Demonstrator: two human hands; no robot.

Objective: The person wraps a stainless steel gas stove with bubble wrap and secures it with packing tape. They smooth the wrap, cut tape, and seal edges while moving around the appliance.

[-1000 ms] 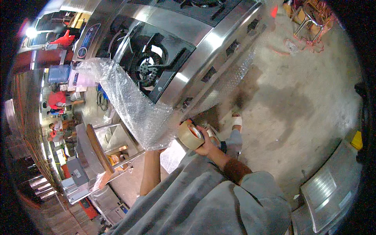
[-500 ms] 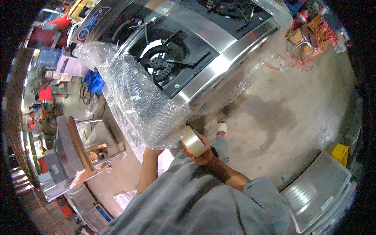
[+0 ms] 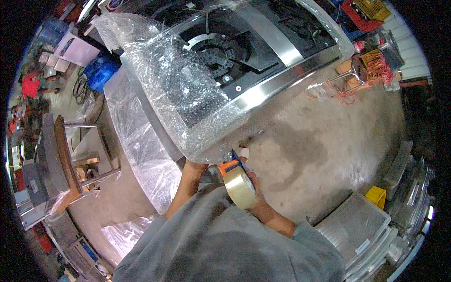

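A stainless gas stove [image 3: 256, 96] with black burner tops stands ahead, its left side and near corner draped in clear bubble wrap [image 3: 176, 89]. My left hand [image 3: 196, 167] is against the lower edge of the wrap at the near corner; its fingers are hidden there. My right hand [image 3: 255, 190] is closed around a tape dispenser [image 3: 229, 166] with an orange and blue frame. A wide roll of clear tape [image 3: 238, 189] sits in it. The dispenser's front end is close to the wrapped corner, just right of my left hand.
Plastic film [image 3: 141, 136] hangs down the stove's left side. A metal frame [image 3: 96, 150] stands at left, near a blue bag [image 3: 102, 71]. Wrapped metal panels [image 3: 354, 225] and a yellow crate [image 3: 376, 196] are at lower right. A stool [image 3: 350, 77] is at far right.
The tape dispenser has turned so its orange and blue front shows by the wrapped corner. Bubble wrap now covers more of the left burner. The view has shifted.
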